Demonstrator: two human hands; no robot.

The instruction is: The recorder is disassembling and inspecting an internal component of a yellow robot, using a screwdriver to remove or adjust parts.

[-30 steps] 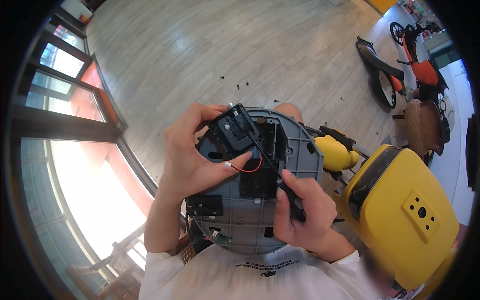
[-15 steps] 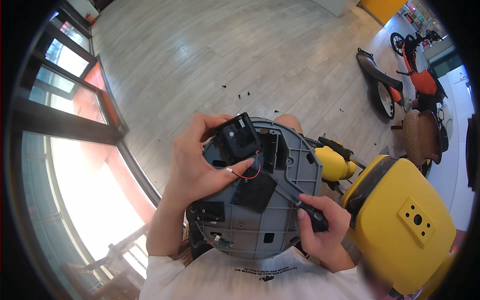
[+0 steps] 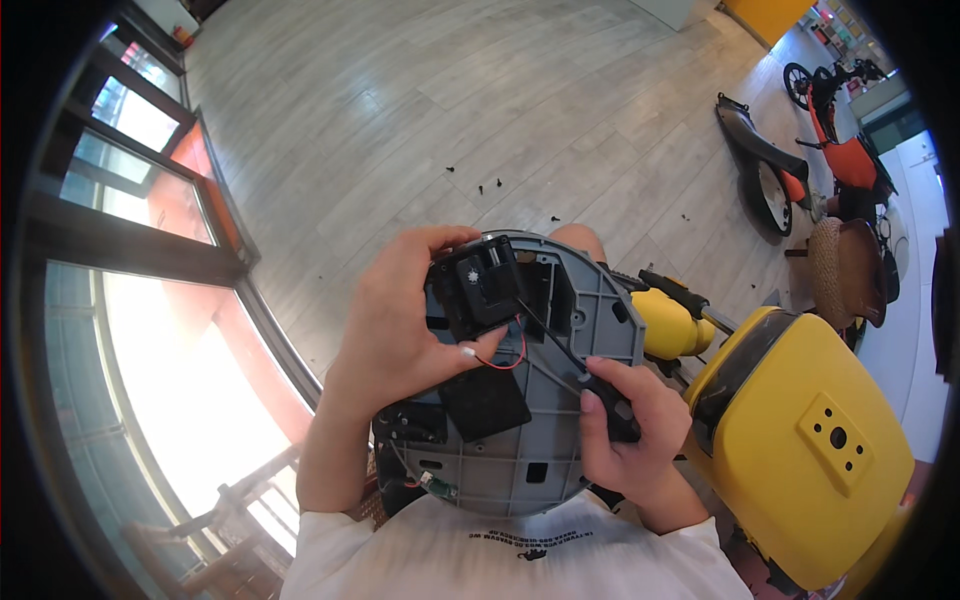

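Observation:
My left hand (image 3: 390,335) is closed on a black boxy module (image 3: 478,285), with a white gear visible and a thin red-and-black wire with a white connector hanging from it. My right hand (image 3: 640,430) grips a dark screwdriver (image 3: 610,398), its shaft angled up-left to the module's right edge; the tip is hard to make out. Under both sits a round grey plastic base (image 3: 560,430) on my lap. On it lie a loose black panel (image 3: 485,405), a small black fitting (image 3: 412,422) and a green circuit board (image 3: 438,484).
A yellow machine with a box body (image 3: 770,400) stands close at my right. Several small screws (image 3: 481,188) lie on the floor ahead. An orange-and-black scooter (image 3: 845,160), a curved black part (image 3: 755,150) and a woven chair (image 3: 830,270) are at upper right. Glass doors (image 3: 130,370) line the left.
The module and my left hand sit lower than a second ago. Over the last half second my right hand moved up-left with the screwdriver. The black panel now lies farther down-left on the base.

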